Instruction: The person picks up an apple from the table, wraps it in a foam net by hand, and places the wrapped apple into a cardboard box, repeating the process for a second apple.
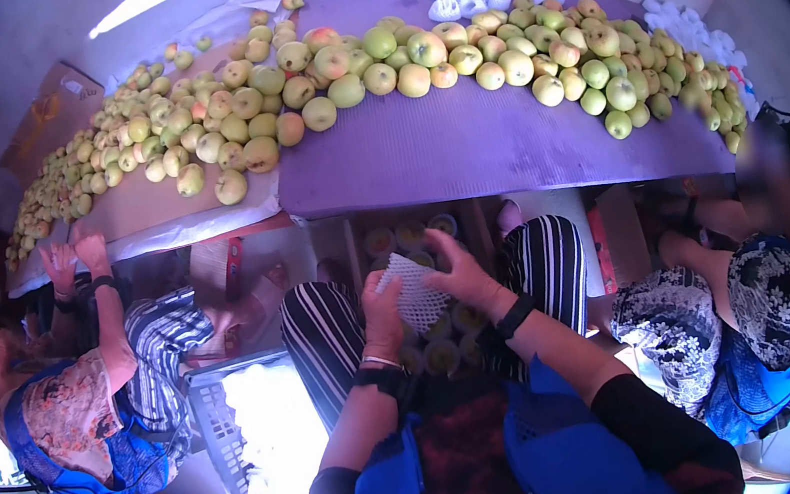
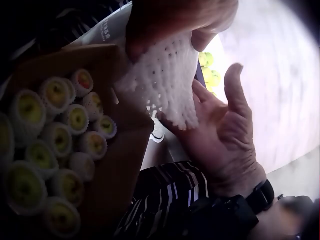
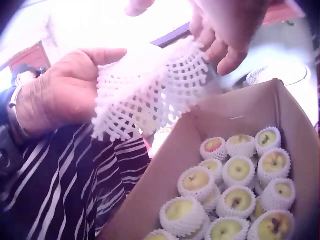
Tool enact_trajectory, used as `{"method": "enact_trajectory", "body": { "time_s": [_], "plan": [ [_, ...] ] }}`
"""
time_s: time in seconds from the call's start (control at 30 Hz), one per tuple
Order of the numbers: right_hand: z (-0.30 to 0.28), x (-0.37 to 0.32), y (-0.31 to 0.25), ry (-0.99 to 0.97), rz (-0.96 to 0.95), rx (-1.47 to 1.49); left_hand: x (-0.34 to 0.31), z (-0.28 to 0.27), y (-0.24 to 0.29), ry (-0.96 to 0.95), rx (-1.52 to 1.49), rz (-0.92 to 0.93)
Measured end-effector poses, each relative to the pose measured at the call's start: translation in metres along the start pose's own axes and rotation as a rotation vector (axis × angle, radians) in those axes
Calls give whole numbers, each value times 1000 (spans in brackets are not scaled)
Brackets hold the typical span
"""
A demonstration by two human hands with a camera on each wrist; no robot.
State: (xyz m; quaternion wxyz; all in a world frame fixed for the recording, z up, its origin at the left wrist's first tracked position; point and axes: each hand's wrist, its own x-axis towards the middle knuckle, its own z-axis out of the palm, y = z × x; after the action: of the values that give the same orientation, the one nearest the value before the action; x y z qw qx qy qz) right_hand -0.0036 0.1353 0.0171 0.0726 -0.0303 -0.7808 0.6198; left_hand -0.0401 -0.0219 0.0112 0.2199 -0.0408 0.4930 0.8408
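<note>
I sit with a brown cardboard box [image 1: 409, 357] between my knees. It holds several yellow-green fruits [image 3: 235, 185] in white foam nets, also seen as wrapped fruits [image 2: 60, 140] in the left wrist view. Above the box both hands hold one empty white foam net [image 1: 417, 294] stretched between them. My left hand [image 1: 380, 308] grips its left edge, thumb out. My right hand [image 1: 459, 273] pinches the other edge with curled fingers [image 3: 220, 47]. The net [image 2: 170, 85] hangs over the box wall [image 2: 120, 165]. From the right wrist the net [image 3: 150, 95] hides most of the left hand [image 3: 60, 95].
A table with a purple mat [image 1: 482, 149] stands ahead, heaped with loose yellow-green fruits [image 1: 410, 68]. Spare foam nets [image 1: 461, 0] lie at its far edge. One person [image 1: 82, 392] sits at my left, another [image 1: 775, 295] at my right. A white crate [image 1: 270, 436] stands by my left knee.
</note>
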Motion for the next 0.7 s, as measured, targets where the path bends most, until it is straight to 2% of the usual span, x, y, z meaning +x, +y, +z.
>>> {"method": "enact_trajectory", "body": {
  "time_s": [0.03,0.1,0.17,0.23,0.27,0.33,0.43,0.47,0.53,0.6,0.63,0.67,0.7],
  "plan": [
    [7,-3,4,2,4,-1,0,1,0,-33,41,-28],
    [25,-11,16,-248,102,168,0,2,-1,-10,71,-39],
    [34,-13,21,-296,109,138,1,2,-3,11,104,-49],
    [37,-13,20,-491,395,241,3,2,-5,15,51,-70],
    [36,-14,19,-491,395,241,3,2,-6,15,50,-70],
    [33,-14,12,-589,523,256,2,6,-3,46,-110,-95],
    [41,-16,13,-541,574,129,3,0,-8,65,-202,-134],
    [44,-17,15,-523,574,123,3,-2,-8,46,-204,-140],
    [48,-21,20,-461,310,245,2,0,-6,64,-61,-51],
    [48,-16,24,-577,439,124,2,3,0,5,-123,-62],
    [45,-17,2,-543,543,252,3,0,-1,-21,-162,-68],
    [75,-15,67,-507,456,270,4,0,2,-14,-136,-87],
    [82,-16,71,-470,260,96,4,-3,0,-49,-176,-98]
  ]
}}
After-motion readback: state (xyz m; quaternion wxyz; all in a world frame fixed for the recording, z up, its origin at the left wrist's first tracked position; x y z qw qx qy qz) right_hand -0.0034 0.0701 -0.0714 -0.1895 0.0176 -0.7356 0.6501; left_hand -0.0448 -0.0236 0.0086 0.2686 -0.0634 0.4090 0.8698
